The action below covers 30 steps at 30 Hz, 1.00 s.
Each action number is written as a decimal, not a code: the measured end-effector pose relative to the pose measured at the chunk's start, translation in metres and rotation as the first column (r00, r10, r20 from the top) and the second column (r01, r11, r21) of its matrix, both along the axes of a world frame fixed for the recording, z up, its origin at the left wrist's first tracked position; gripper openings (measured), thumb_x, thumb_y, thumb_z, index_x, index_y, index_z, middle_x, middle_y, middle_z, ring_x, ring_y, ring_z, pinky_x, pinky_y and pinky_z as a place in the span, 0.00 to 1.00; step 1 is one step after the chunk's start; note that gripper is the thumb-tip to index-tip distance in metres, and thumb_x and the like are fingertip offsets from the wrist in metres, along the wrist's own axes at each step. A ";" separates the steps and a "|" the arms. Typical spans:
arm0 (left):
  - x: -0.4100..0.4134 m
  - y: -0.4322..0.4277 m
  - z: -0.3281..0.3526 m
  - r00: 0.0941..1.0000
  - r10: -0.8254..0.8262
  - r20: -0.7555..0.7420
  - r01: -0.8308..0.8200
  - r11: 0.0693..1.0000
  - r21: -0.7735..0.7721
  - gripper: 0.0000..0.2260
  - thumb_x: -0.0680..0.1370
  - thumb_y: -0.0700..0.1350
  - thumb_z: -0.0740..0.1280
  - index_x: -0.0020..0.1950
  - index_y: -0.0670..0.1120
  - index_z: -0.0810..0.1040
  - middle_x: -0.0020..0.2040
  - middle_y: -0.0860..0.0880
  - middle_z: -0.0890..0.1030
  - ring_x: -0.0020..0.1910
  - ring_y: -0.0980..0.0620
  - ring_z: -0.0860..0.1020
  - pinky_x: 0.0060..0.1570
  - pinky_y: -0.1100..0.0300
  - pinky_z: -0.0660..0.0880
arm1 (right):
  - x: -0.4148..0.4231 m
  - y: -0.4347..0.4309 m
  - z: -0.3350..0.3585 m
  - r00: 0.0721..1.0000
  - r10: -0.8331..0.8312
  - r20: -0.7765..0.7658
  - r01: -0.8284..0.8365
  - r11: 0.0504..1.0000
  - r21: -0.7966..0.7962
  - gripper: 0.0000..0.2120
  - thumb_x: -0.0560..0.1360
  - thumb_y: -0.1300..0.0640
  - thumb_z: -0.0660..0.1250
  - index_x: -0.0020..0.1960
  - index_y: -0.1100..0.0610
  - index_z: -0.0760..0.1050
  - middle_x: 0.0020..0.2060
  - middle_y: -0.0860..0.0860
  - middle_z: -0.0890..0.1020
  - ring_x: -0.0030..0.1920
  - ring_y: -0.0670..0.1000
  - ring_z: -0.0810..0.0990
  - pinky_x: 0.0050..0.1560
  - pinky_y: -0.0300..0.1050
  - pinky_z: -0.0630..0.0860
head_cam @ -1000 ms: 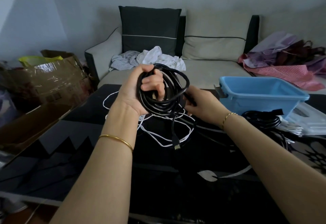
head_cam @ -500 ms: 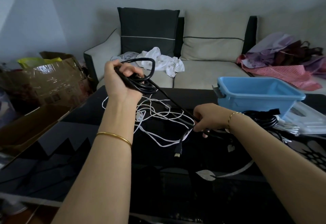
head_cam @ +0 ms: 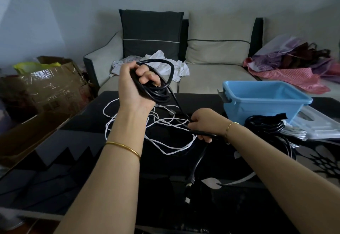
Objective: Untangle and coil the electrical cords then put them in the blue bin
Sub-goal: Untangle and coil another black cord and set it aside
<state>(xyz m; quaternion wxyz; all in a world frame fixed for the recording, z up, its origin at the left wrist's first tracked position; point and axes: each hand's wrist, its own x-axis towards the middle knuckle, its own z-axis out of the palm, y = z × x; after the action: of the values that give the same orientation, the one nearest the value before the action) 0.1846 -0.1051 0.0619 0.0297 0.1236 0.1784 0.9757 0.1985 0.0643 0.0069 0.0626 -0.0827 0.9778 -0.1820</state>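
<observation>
Tension explains the pose. The left hand (head_cam: 134,86) is raised over the far part of the table (head_cam: 73,160), fingers clenched round the gathered loops of the black cord (head_cam: 158,93). The right hand (head_cam: 204,123) sits lower, nearer and to the right, gripping the same cord's straight run so that it pulls taut between the two. Holding the coil high probably lifts it clear of the white cord (head_cam: 161,121), which lies in a loose tangle on the table just beneath. Drawing the free length through the right fist should smooth kinks ahead of the next loop. The tail drops from that hand toward the near edge and ends in a plug (head_cam: 189,184).

The blue bin (head_cam: 257,108) stands open at the far right of the table, and nothing shows inside it. A second black coil (head_cam: 265,126) lies just in front of its near wall, seemingly wound but not binned.

The table is dark and glossy, with pale leaf shapes printed on it. Beyond it stands a pale sofa (head_cam: 211,79) carrying a dark cushion (head_cam: 150,34) and crumpled clothes (head_cam: 165,62). Pink cloth (head_cam: 294,71) is heaped at the right, and a cardboard box (head_cam: 51,82) sits at the left.
</observation>
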 end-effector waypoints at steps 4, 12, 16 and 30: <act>0.001 0.004 0.002 0.986 -0.158 -0.050 0.163 0.980 0.111 0.17 0.78 0.42 0.56 0.28 0.45 0.66 0.22 0.53 0.68 0.18 0.59 0.65 0.22 0.66 0.70 | -0.010 0.002 -0.002 0.971 -0.165 -0.172 0.160 0.986 -0.046 0.18 0.78 0.58 0.60 0.30 0.57 0.62 0.29 0.52 0.69 0.38 0.56 0.72 0.38 0.43 0.67; 0.007 0.016 -0.002 0.941 -0.329 -0.078 0.334 0.940 0.065 0.16 0.72 0.41 0.59 0.24 0.43 0.68 0.22 0.53 0.69 0.19 0.58 0.67 0.23 0.68 0.71 | -0.014 0.005 -0.005 0.942 -0.283 -0.178 0.281 0.959 -0.038 0.17 0.77 0.59 0.60 0.31 0.57 0.62 0.30 0.51 0.66 0.40 0.56 0.71 0.40 0.43 0.66; 0.005 0.017 -0.001 0.959 -0.282 -0.038 0.284 0.956 0.069 0.16 0.74 0.41 0.58 0.26 0.45 0.66 0.22 0.53 0.68 0.18 0.58 0.66 0.22 0.66 0.71 | -0.010 -0.001 -0.008 0.982 -0.143 -0.122 0.147 0.989 0.025 0.17 0.78 0.58 0.60 0.31 0.57 0.63 0.30 0.51 0.68 0.39 0.55 0.73 0.38 0.42 0.67; -0.005 0.014 -0.006 0.975 0.184 0.122 -0.156 0.966 -0.206 0.13 0.78 0.41 0.58 0.34 0.47 0.62 0.23 0.55 0.64 0.20 0.57 0.61 0.23 0.66 0.66 | 0.019 -0.016 0.019 0.966 0.207 -0.154 -0.190 0.975 0.116 0.14 0.78 0.55 0.60 0.35 0.61 0.69 0.30 0.55 0.79 0.31 0.53 0.76 0.32 0.37 0.69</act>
<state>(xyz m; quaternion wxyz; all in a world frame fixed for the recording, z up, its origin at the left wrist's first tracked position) 0.1800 -0.0912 0.0560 -0.0300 0.0356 0.2805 0.9587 0.2172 0.0480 0.0261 0.0036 -0.1917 0.9743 -0.1179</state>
